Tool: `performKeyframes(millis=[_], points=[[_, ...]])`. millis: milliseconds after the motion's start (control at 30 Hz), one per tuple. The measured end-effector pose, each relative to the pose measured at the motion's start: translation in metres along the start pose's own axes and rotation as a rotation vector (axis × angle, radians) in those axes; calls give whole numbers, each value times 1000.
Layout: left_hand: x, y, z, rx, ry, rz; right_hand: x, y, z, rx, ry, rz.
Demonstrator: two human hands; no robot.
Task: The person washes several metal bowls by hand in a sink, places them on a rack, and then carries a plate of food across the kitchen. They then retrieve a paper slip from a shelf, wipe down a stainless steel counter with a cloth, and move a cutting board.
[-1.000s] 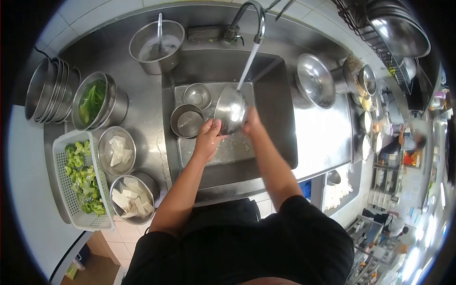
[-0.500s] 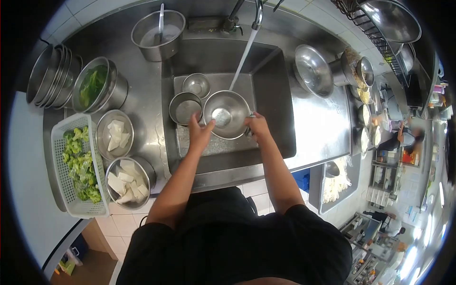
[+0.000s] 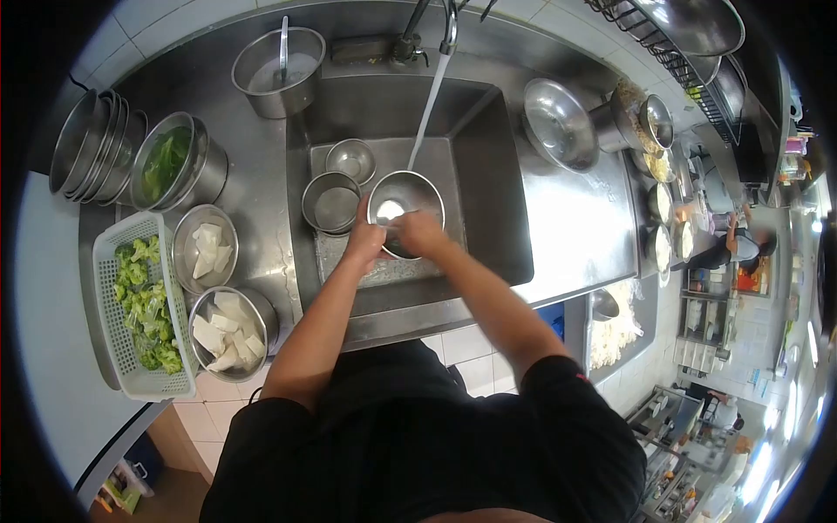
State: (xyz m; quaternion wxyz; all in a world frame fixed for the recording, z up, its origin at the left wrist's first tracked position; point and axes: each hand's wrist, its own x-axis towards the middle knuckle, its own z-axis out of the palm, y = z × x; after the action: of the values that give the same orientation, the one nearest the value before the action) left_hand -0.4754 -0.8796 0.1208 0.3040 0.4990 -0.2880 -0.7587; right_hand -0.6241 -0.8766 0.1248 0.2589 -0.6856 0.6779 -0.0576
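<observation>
Over the sink (image 3: 484, 187), a metal bowl (image 3: 410, 187) is tilted slightly towards me. My left hand (image 3: 364, 237) grips its left rim, thumb over the edge. Reaching across the bowl's near side, my right hand (image 3: 420, 234) is closed and a little blurred; whatever its fingers hold is hidden. From the tap (image 3: 450, 39) a stream of water runs down to the bowl's far edge. A deep metal pot (image 3: 333, 207) and a small metal bowl (image 3: 351, 160) stand in the sink, left of the held bowl.
Left of the sink are a white basket (image 3: 187, 349) of broccoli, two bowls of white chunks, a bowl of green leaves (image 3: 166, 166) and stacked bowls (image 3: 78, 144). Behind stands a pot (image 3: 283, 100) with a utensil. A large bowl (image 3: 560, 126) leans at right; people work farther off.
My right hand has moved left from the bowl's right rim to its near inside. My left hand still holds the left rim. The whole view has shifted slightly.
</observation>
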Motion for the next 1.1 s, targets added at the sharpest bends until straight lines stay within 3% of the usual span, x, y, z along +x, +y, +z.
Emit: performKeyframes(millis=[33, 100, 167, 233, 300, 367, 433, 500, 633, 767, 833, 867, 933, 1000, 1033, 1067, 1100], points=[[1, -6, 0, 8, 2, -2, 0, -5, -17, -205, -142, 93], [8, -20, 7, -117, 53, -103, 27, 20, -8, -288, -112, 91], [17, -16, 4, -187, -30, -102, 31, 1, -8, 52, 161, 48], [41, -12, -21, -159, -93, -140, 31, 9, 16, 30, 123, -79], [18, 20, -19, -2, -61, -51, 27, 16, 9, -254, -266, -384], [14, 21, -20, -9, 68, -97, 41, 13, -16, -389, -242, -349], [20, 14, -22, -21, 42, -122, 70, 5, -41, -476, -214, -55], [30, 10, -27, -54, 2, -162, 82, -16, -62, -207, 150, -195], [34, 8, -30, 138, 233, -87, 139, -97, -102, 185, 436, -351], [45, 9, -31, 31, 290, -19, 246, -151, -129, 884, 334, -295], [62, 0, -40, -109, 285, -64, 241, -154, -142, 1076, 296, -189], [71, -2, -43, -248, 263, -106, 241, -143, -148, 1255, 268, -74], [92, -6, -45, -328, 220, -136, 221, -89, -134, 1586, 349, -192], [124, 1, -37, -416, 163, -155, 201, -32, -130, 1951, 472, 157], [141, 0, -29, -644, 84, -188, 192, -13, -124, 1942, 497, 159], [152, 2, -13, -869, 1, -233, 182, 4, -120, 1938, 286, 6], [162, 3, 6, -859, -20, -257, 172, 23, -117, 1914, 76, -141]])
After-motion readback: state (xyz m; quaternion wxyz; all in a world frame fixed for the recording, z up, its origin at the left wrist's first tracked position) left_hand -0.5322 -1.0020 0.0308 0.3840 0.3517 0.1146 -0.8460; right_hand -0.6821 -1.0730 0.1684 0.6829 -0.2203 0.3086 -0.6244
